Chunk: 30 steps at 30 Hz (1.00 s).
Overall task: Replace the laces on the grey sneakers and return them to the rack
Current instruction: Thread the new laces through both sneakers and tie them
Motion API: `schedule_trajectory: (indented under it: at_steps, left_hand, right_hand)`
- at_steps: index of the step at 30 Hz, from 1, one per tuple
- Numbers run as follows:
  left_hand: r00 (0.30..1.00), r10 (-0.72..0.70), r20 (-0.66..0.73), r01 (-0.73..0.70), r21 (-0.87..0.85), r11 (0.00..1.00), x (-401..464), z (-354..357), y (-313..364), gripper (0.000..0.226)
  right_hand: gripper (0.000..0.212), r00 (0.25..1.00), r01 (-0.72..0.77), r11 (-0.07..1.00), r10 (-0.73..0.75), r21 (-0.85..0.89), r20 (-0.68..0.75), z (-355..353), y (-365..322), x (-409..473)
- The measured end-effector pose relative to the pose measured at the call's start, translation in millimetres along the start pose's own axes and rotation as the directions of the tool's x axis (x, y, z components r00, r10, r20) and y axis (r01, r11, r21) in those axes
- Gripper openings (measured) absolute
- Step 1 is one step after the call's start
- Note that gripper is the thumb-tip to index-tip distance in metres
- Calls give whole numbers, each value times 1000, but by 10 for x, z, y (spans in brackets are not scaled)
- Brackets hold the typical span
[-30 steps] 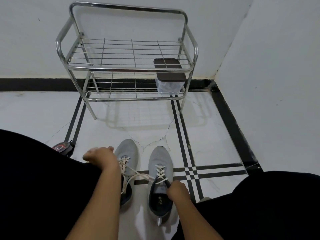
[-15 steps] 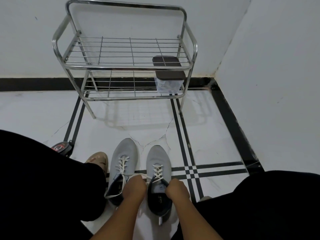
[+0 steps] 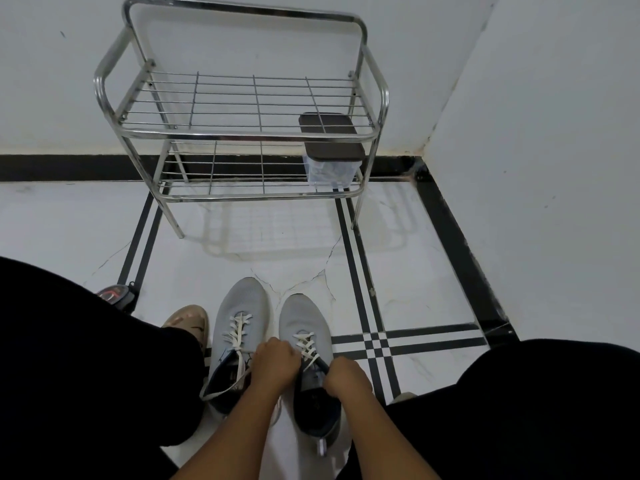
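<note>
Two grey sneakers stand side by side on the floor between my knees, toes pointing away. The left sneaker has white laces threaded and loose ends trailing over its left side. The right sneaker carries a white lace. My left hand and my right hand sit at the right sneaker's collar, fingers curled, each pinching an end of that lace. The metal shoe rack stands against the far wall.
A clear box with a dark lid sits on the rack's lower shelf at the right. A tan shoe and a dark red-marked object lie by my left knee. Walls meet in a corner at the right.
My left hand came off the left sneaker's lace and moved right to the right sneaker, joining my right hand on its lace. The tan shoe is now uncovered.
</note>
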<state>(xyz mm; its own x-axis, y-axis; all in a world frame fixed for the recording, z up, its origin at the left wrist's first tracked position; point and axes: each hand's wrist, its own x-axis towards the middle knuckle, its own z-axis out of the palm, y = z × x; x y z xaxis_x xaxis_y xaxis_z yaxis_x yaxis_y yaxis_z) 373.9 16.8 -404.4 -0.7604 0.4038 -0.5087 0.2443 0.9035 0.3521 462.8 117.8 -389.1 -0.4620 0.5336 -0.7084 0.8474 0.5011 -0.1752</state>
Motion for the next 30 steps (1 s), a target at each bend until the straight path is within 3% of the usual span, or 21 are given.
schedule_trajectory:
  at_steps: [3,5,7,9,11,13,15,18,21,23,27,30]
  left_hand:
    - [984,-68,165,135,-434,891,14,-339,251,24]
    - [971,-71,227,211,-686,696,19,-567,354,13]
    - [973,-9,230,199,-822,533,2,-746,385,12]
    - [981,69,182,129,-873,470,-39,-877,393,13]
    - [985,98,143,88,-897,433,-72,-947,417,15]
    - [991,91,102,57,-913,403,-80,-955,439,18]
    - [996,57,63,38,-931,363,-86,-927,452,20]
    - [998,34,47,33,-943,331,-100,-898,465,5]
    - [1000,-7,15,16,-941,339,-101,-864,461,12]
    - [997,-75,-13,14,-941,339,-95,-847,447,12]
    - [976,-216,-33,39,-946,321,-26,-790,366,10]
    - [928,-370,-36,94,-940,328,45,-761,232,21]
  right_hand:
    - [33,999,19,1000,-19,-3,40,-112,-73,-8]
    - [34,998,49,997,-52,59,40,-235,-151,-3]
    - [28,995,92,981,-98,173,23,-405,-219,-9]
    - [15,993,98,908,-114,408,17,-587,-251,-30]
    - [16,987,79,732,-152,677,50,-746,-247,-109]
    - [22,970,82,582,-232,809,68,-856,-227,-187]
    - [19,953,96,507,-295,857,68,-894,-231,-234]
    - [8,953,210,483,-297,850,-67,-824,-283,-266]
    - [15,949,282,477,-264,832,-170,-739,-309,-261]
    - [16,954,253,505,-270,825,-128,-757,-317,-265]
    - [11,953,124,440,-304,889,17,-834,-280,-255]
    - [9,973,72,503,-225,862,50,-904,-136,-208]
